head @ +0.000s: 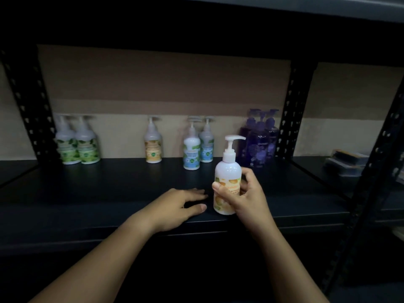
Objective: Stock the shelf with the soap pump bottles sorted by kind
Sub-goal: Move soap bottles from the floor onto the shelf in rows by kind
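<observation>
- Right hand grips an orange bottle round its lower body: thumb across the front label, fingers curled behind. The bottle is upright, its base at the front edge of the shelf; whether it rests on the board cannot be told.
- Held bottle: glossy white plastic, rounded shoulders, white pump head with spout pointing right, label printed with orange fruit.
- Left hand lies palm-down on the shelf just left of the orange bottle, fingers straight and relaxed, holding nothing; fingertips near the bottle, not touching it.
- Shelf: flat, matte black board, set in black metal uprights punched with keyhole slots. Plain brown cardboard backs it.
- Along the back of the shelf, left to right:
  - two green bottles, touching, far left of the held bottle;
  - one second orange bottle, standing alone;
  - two blue bottles, one slightly ahead of the other;
  - a cluster of purple bottles, translucent dark plastic with purple pumps, just behind and right of the held bottle; count unclear, at least three pumps.
- All the back-row bottles are upright and blurred; label text is not legible.
</observation>
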